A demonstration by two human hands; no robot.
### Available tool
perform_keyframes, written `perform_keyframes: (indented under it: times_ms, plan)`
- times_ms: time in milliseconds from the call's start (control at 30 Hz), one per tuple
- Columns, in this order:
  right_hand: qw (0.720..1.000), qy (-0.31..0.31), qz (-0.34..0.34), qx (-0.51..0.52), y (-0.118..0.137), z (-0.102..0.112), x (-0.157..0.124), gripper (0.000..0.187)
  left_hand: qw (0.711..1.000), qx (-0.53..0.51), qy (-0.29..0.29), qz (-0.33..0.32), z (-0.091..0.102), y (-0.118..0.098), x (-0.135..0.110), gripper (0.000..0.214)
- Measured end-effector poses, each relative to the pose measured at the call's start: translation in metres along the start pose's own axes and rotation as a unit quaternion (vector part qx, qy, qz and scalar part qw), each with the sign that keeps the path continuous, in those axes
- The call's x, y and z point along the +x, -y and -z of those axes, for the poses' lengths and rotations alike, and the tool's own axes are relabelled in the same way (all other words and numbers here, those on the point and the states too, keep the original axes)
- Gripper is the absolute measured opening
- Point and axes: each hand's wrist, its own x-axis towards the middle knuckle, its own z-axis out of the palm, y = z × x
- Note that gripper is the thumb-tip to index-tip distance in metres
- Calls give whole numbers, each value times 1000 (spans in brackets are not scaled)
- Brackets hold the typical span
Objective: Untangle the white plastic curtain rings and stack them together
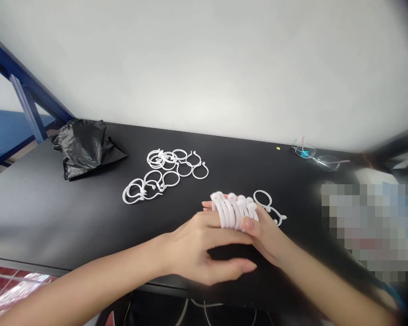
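Observation:
A bunch of white plastic rings with small clip ends is held upright in a row between my two hands, over the front part of the black table. My right hand closes on the bunch, thumb pressed at its near right side and fingertips showing beyond its left end. From the left, my left hand reaches against the same rings, its other fingers at the bunch and partly hidden. Its thumb and index finger stretch out below them. Just behind my right hand lie loose white rings, partly covered by it.
More white rings lie scattered on the black table, left of centre. A crumpled black plastic bag sits at the back left. Eyeglasses rest at the back right by the pale wall. A blurred-out patch covers the right side.

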Motion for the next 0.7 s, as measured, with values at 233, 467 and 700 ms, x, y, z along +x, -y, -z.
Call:
perform_keyframes:
  times_ms: [233,467,700]
  plan:
    - [997,-53,-4,57,0,-5,-6,24,981,106,-7,-160,-16,20,-2,33]
    - [992,-115,30,-28,0,-14,-6,16,997,-21,7,-72,-12,10,2,30]
    - [998,22,-26,48,11,13,-3,64,979,-200,-30,-2,3,-3,5,20]
